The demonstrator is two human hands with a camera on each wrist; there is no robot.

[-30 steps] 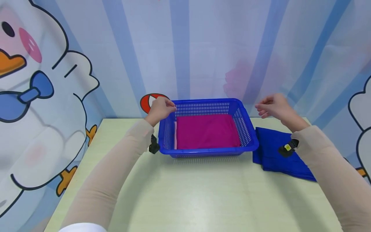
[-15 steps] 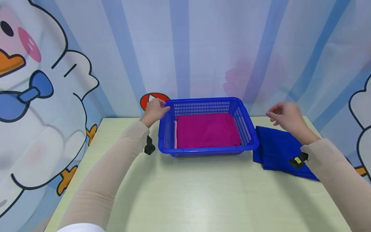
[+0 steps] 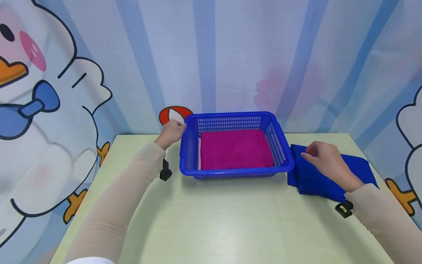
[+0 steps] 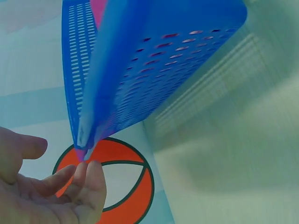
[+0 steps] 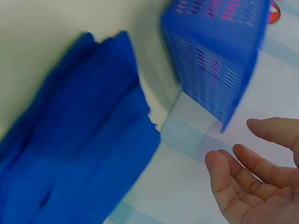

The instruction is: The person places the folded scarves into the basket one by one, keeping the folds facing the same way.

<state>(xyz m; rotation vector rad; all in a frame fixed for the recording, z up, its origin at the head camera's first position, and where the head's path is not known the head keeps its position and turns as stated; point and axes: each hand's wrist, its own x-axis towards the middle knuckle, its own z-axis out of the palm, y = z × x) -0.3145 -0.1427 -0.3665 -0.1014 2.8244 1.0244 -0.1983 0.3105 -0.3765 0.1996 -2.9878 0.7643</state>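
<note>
A blue slotted basket (image 3: pixel 237 172) stands at the back of the table with a folded magenta cloth (image 3: pixel 235 148) lying flat inside. My left hand (image 3: pixel 171 131) hovers just outside the basket's far-left corner (image 4: pixel 86 140), its fingers (image 4: pixel 88 182) relaxed and holding nothing. To the right of the basket lies a folded blue cloth (image 3: pixel 329 176). My right hand (image 3: pixel 321 156) hangs over that cloth's left part with loosely curved fingers. In the right wrist view the palm (image 5: pixel 252 186) is bare, with the blue cloth (image 5: pixel 79 154) and the basket (image 5: pixel 219 60) beyond it.
The pale table (image 3: pixel 230 220) stretches bare in front of the basket. A striped curtain with cartoon ducks (image 3: pixel 49 110) closes off the back and sides, with a red-and-white ball print (image 3: pixel 171 112) behind the left hand. A black wrist camera (image 3: pixel 343 209) hangs under the right sleeve.
My left hand has come off the basket's far-left corner and drawn slightly left. My right hand has dropped from beside the basket down to just over the blue cloth.
</note>
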